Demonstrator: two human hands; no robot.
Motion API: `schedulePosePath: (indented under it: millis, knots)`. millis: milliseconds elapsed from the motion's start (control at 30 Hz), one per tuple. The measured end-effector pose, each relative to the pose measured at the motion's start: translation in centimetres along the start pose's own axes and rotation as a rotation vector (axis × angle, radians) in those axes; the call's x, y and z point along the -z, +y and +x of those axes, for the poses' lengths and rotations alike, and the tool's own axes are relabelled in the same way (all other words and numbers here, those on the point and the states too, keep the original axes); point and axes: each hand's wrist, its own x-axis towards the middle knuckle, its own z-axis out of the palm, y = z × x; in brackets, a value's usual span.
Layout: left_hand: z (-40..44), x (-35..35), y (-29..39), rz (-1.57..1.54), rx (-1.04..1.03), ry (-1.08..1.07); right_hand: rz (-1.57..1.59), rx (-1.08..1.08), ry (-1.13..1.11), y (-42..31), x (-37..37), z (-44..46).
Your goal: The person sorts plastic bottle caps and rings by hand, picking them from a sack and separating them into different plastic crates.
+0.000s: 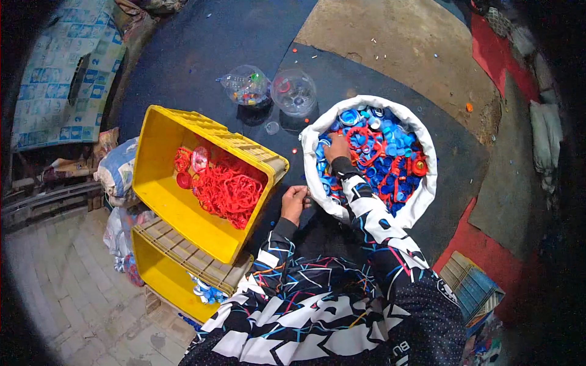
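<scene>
A round sack with a rolled white rim (429, 152) holds many blue bottle caps (400, 137), with red plastic rings and strips (364, 141) mixed in. My right hand (337, 148) is inside it at the left, among the caps. Its fingers look drawn together, and whatever they hold is hidden. Just outside the rim on the lower left is my left hand (295, 204). Those fingers are curled in a pinch close to the sack, and I cannot make out anything in them.
Left of the sack, a tilted yellow crate (160, 177) contains tangled red plastic strips (229, 189). Another yellow crate (165, 268) is below it. Two clear containers (246, 85) (294, 91) stand beyond, one with coloured caps. Loose caps lie on the dark mat (201, 55).
</scene>
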Motion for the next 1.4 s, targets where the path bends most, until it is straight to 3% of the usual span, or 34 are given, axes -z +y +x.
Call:
schedulePosePath:
  millis: [100, 233, 367, 433, 500, 567, 733, 967, 1100, 1400]
  knots:
    - [1.3, 0.5, 1.1, 0.001, -0.033, -0.015, -0.007, -0.188, -0.16, -1.1, 0.2, 0.3]
    - [3.5, -0.4, 1.6, -0.059, -0.025, -0.082, 0.093, -0.15, -0.099, 2.1, 0.5, -1.6]
    - [5.4, -1.9, 2.5, 0.003, -0.07, -0.101, 0.591, -0.296, -0.122, 6.3, -0.4, -3.3]
    - [6.7, -3.2, 3.2, 0.086, -0.122, -0.062, 0.949, -0.479, -0.23, 6.2, 2.2, -5.0]
    - [10.9, -3.9, 1.8, 0.491, -0.485, -0.033, 0.892, -0.494, -0.108, 7.1, 3.1, -6.5]
    - [11.1, -7.3, 4.4, 0.707, -0.71, -0.029, 0.948, -0.565, -0.092, 7.8, 4.4, -8.0]
    - [17.2, -13.2, 5.6, 0.943, -0.906, 0.021, 1.086, -0.647, -0.045, 8.7, 7.7, -11.6]
    - [18.8, -14.7, 5.0, 1.102, -0.784, 0.087, 1.359, -0.711, 0.011, 7.9, 11.7, -14.3]
    - [17.4, -13.0, 4.2, 1.079, -0.909, 0.044, 1.432, -0.609, -0.058, 8.9, 11.9, -14.7]
    - [6.0, -8.1, 2.4, 0.905, -0.949, 0.058, 1.366, -0.485, -0.21, 10.0, 12.6, -15.5]
